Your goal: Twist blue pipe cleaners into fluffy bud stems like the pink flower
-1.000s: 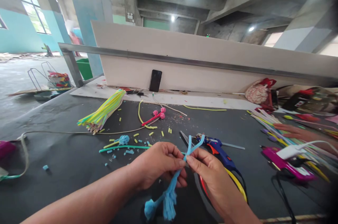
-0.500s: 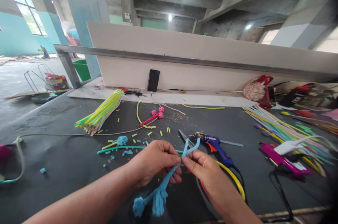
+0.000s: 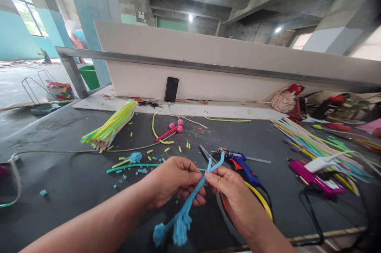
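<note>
Both hands meet over the dark table at a blue pipe-cleaner piece (image 3: 181, 225), which has a fluffy knob and a fringed tuft at its lower end. My left hand (image 3: 175, 177) pinches its stem between thumb and fingers. Close beside it, my right hand (image 3: 229, 189) pinches the stem higher up, where two free blue ends spread out above the fingertips. Behind the right hand lie scissors (image 3: 262, 197) with yellow handles, partly covered by that hand. A blue glue gun (image 3: 246, 168) with an orange trigger rests just beyond. A green pipe cleaner (image 3: 133, 167) passes behind the left hand.
A yellow-green pipe-cleaner bundle (image 3: 113, 124) lies at left, more loose stems (image 3: 315, 141) at right. Near the middle are a pink pipe-cleaner piece (image 3: 169, 130), a blue pompom (image 3: 136, 157) and cut bits. A phone (image 3: 172, 89) leans on the board. A magenta device (image 3: 315, 177) has a cable.
The whole view has shifted slightly. The blue piece's lower end has swung a little to the right, and its two upper ends sit slightly differently. Both hands keep their pinch.
</note>
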Demonstrator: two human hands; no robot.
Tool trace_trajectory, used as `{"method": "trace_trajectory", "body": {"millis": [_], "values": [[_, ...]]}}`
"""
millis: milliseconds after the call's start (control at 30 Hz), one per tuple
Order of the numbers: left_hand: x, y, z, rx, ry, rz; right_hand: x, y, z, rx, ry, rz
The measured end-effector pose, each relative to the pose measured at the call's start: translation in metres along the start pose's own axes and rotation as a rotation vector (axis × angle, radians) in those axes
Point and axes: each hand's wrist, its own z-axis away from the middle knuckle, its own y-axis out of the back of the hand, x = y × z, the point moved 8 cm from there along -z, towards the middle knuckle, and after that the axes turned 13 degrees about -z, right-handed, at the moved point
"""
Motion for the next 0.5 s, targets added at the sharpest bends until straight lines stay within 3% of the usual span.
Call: {"method": "trace_trajectory", "body": {"millis": [233, 500], "values": [[-0.0033, 0.0041, -0.0002, -0.090, 0.053, 0.048, -0.0066, -0.0017, -0.0040, -0.081, 0.036, 0.069], [-0.0049, 0.0074, 0.0005, -0.017, 0.074, -0.014, -0.0048, 0.0005, -0.0038, -0.088, 0.046, 0.172]]}}
